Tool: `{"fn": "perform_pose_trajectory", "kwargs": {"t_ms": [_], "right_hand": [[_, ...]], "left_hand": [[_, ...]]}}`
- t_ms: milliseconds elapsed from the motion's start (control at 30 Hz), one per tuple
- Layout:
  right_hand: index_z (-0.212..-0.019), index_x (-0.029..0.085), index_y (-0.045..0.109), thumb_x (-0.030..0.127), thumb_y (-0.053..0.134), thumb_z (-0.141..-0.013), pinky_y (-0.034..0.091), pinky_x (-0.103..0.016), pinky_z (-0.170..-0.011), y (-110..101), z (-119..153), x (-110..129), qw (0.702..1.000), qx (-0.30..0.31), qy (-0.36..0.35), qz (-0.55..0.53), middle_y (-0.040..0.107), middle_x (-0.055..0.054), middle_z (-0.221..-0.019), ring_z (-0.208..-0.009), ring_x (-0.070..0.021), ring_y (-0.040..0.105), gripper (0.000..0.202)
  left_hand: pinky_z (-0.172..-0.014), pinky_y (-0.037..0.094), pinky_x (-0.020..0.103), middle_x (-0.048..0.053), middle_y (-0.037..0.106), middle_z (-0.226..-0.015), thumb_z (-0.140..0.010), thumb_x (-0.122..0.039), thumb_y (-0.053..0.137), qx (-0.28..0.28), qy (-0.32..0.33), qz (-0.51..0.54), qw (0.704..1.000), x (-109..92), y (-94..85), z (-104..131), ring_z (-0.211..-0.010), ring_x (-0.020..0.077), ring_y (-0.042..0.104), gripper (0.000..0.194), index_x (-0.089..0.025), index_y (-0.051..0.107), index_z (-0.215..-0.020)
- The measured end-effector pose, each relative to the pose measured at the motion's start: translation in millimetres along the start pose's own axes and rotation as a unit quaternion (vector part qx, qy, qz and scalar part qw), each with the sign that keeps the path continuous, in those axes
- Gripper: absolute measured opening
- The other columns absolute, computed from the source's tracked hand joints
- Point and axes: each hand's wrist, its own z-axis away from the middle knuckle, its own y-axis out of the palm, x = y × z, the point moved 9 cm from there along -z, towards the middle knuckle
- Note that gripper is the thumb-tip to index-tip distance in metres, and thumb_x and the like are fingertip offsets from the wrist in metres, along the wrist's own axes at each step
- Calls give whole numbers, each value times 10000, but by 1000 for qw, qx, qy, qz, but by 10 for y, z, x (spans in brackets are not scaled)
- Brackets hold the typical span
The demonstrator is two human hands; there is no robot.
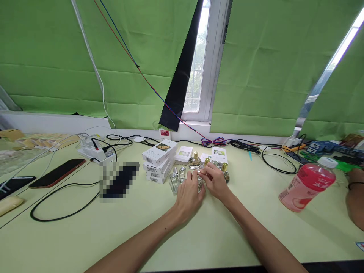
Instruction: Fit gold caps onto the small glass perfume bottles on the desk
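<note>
Glass bottle (200,185), partly hidden, sits between our two hands near the middle of the table (201,242). We note the grip of our left hand (190,197): fingers curled about the bottle's left side, thumb along its near side, so the glass is held. We note the right hand (214,180) at the top of the same bottle, thumb and fingertips drawn together; what lies between them is too small to make out, so we cannot tell whether this grip clasps a part.

Just left of our left hand we see clear bottles (182,173). Just beyond our fingers stands a gold-topped bottle (195,163); more gold tops show behind and beside our right hand. To the left of the clear bottles we record a stack of white boxes (159,167), its top box turned out of line. One further white box (183,155) lies right of the stack, and another (219,154) behind the gold tops.

Well apart to the right we log a pink drink bottle (306,185), leaning in our view; beyond it, a co-worker's arm (356,201) enters at the edge.
</note>
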Motion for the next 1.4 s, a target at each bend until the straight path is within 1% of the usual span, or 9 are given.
{"fn": "perform_pose_trajectory", "kwargs": {"t_ms": [267, 633, 767, 900, 1033, 1167, 1233, 1300, 1400], "right_hand": [[-699, 215, 495, 283, 510, -963, 359, -282, -594, 13, 8, -2, 1000, 2, 2, 1, 491, -19, -756, -672, -165, 485, 273], [-704, 209, 510, 238, 526, -952, 368, -278, -611, 5, 13, 3, 1000, 3, 10, -15, 481, -11, -762, -680, -158, 479, 251], [-712, 206, 518, 219, 525, -949, 368, -280, -619, 0, 11, 10, 1000, 3, 5, -16, 492, -14, -771, -689, -159, 482, 238], [-701, 204, 506, 216, 528, -946, 352, -275, -605, -5, 3, 22, 1000, 0, 2, -13, 478, -9, -753, -671, -155, 465, 247], [-703, 202, 508, 209, 530, -945, 338, -268, -592, -1, -2, 31, 1000, 2, -2, -9, 463, -3, -738, -651, -148, 449, 243], [-711, 201, 513, 209, 521, -949, 334, -265, -587, 8, 3, 17, 1000, 4, 0, -11, 455, -1, -745, -637, -142, 440, 238], [-714, 201, 515, 208, 526, -944, 335, -263, -586, 8, 7, 10, 1000, 3, 1, -15, 458, -1, -754, -636, -140, 442, 231], [-716, 200, 518, 202, 533, -937, 337, -260, -589, 6, 8, 8, 1000, 1, -1, -16, 465, -2, -759, -642, -140, 448, 221], [-715, 199, 519, 198, 531, -935, 335, -259, -592, 3, 6, 6, 1000, 0, 1, -16, 466, 0, -755, -644, -139, 450, 221]], "left_hand": [[-684, 437, 306, 90, 603, -1088, -914, -249, 477, 6, 15, 63, 998, -34, -23, -15, -922, 234, 641, 261, -195, 456, -1168], [-560, 353, 285, 43, 669, -949, -864, -240, 527, -11, 28, 117, 993, -92, -53, 23, -756, 223, 660, 375, -210, 389, -1212], [-570, 375, 297, 50, 662, -1009, -812, -248, 560, -24, 38, 109, 993, -118, -99, 23, -785, 233, 654, 423, -215, 406, -1204], [-628, 431, 310, 59, 644, -1079, -758, -215, 572, -34, 39, 108, 993, -121, -130, 14, -871, 241, 644, 450, -219, 439, -1188], [-666, 455, 309, 78, 607, -1149, -760, -135, 492, -53, 24, 93, 994, -77, -130, 8, -919, 234, 632, 452, -208, 456, -1205], [-645, 459, 308, 98, 566, -1168, -796, -80, 408, -60, 5, 76, 995, -14, -92, 1, -881, 221, 624, 454, -205, 463, -1229], [-676, 476, 317, 108, 559, -1178, -796, -65, 403, -65, 4, 88, 994, 6, -83, -5, -920, 229, 622, 473, -197, 452, -1248], [-757, 492, 332, 115, 554, -1230, -785, -46, 407, -69, 18, 117, 991, -2, -87, -8, -1017, 238, 612, 522, -192, 418, -1286], [-824, 489, 345, 107, 565, -1282, -777, -30, 409, -58, 37, 163, 984, -35, -85, -5, -1088, 241, 604, 599, -207, 356, -1347]]}}
